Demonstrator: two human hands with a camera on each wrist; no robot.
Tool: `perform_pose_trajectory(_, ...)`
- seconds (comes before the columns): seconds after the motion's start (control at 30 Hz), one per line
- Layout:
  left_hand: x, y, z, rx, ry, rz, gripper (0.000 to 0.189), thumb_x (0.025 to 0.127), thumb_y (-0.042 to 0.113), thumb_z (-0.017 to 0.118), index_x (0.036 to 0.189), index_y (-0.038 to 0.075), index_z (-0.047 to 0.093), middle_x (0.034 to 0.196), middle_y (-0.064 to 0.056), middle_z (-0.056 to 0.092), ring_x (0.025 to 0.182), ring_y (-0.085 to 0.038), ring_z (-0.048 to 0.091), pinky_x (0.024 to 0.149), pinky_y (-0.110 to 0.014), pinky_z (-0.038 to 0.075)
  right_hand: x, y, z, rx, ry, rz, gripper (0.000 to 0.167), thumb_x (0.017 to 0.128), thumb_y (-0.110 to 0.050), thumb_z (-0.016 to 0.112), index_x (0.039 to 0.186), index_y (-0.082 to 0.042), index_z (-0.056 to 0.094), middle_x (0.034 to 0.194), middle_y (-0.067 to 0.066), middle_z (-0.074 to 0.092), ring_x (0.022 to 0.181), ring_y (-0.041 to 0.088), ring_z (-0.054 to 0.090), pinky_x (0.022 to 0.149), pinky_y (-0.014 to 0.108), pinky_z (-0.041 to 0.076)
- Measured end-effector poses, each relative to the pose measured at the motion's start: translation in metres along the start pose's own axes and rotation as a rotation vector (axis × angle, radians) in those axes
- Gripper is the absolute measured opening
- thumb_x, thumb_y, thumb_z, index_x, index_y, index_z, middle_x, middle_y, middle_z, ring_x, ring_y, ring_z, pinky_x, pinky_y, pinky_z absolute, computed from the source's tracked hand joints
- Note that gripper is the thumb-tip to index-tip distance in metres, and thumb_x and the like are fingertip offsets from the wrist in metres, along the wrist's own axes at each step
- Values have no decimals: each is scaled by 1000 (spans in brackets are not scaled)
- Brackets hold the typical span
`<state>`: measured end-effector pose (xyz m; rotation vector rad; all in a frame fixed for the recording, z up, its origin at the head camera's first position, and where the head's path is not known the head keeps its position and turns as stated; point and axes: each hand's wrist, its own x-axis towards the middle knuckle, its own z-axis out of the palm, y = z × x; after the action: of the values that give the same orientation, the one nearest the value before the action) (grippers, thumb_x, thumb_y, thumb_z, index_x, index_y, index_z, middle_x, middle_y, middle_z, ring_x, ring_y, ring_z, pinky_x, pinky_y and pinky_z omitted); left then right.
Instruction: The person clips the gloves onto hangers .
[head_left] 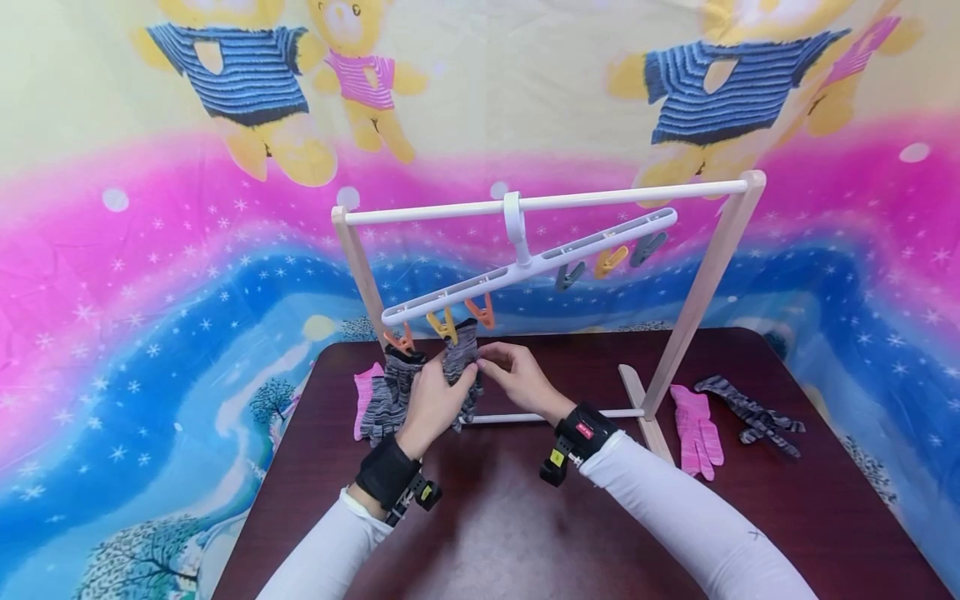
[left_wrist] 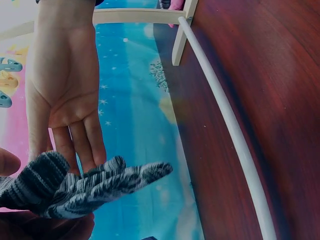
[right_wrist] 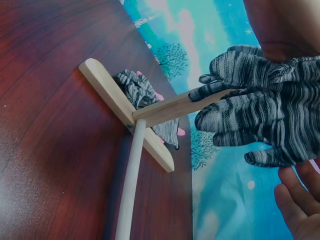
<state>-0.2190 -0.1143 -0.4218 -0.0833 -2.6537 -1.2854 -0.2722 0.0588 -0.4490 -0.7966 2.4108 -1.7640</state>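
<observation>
A grey-and-black striped glove (head_left: 461,343) hangs by its cuff under a yellow clip (head_left: 443,326). My left hand (head_left: 435,400) holds it from the left, thumb on its front. My right hand (head_left: 517,379) pinches its right edge. The glove's fingers (right_wrist: 235,120) spread out in the right wrist view, where right-hand fingertips (right_wrist: 295,200) show at its lower edge. The left wrist view shows my right palm (left_wrist: 67,80) above the glove (left_wrist: 100,187). Beside my left hand, another striped glove (head_left: 401,375) appears to hang from an orange clip (head_left: 400,340); my hand partly hides it.
A tilted white hanger (head_left: 525,268) hooks over the rack's top rail (head_left: 630,200). Grey and yellow clips (head_left: 611,262) dangle at its right. A pink glove (head_left: 697,433) and a striped glove (head_left: 750,412) lie right of the rack. More pink fabric (head_left: 366,400) sits at its left foot.
</observation>
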Motion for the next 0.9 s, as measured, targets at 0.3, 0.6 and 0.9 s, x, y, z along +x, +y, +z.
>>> perform_pose_trajectory(0.3, -5, -6, 2, 23, -6, -6, 54, 97, 38, 63, 141, 7, 56, 75, -9, 63, 55, -14, 52, 55, -29, 35, -5, 7, 0, -39, -13, 2, 27, 102, -15, 60, 120, 3, 68, 116, 20, 72, 108, 30, 70, 94, 46, 54)
perform_pose_trajectory(0.6, -10, -17, 10, 44, 11, 1, 27, 97, 33, 65, 114, 11, 67, 83, -7, 70, 69, -18, 64, 60, -31, 43, -13, 18, -1, -80, -48, 26, 28, 103, -18, 58, 121, 0, 69, 117, 17, 73, 109, 28, 68, 93, 39, 53)
perform_pose_trajectory(0.9, -15, -22, 11, 53, 6, 3, 21, 96, 32, 65, 95, 11, 65, 70, -1, 59, 64, -14, 54, 62, -30, 41, -28, 32, -7, -82, -28, 44, 26, 103, -19, 58, 120, -3, 70, 117, 14, 74, 108, 27, 70, 93, 38, 55)
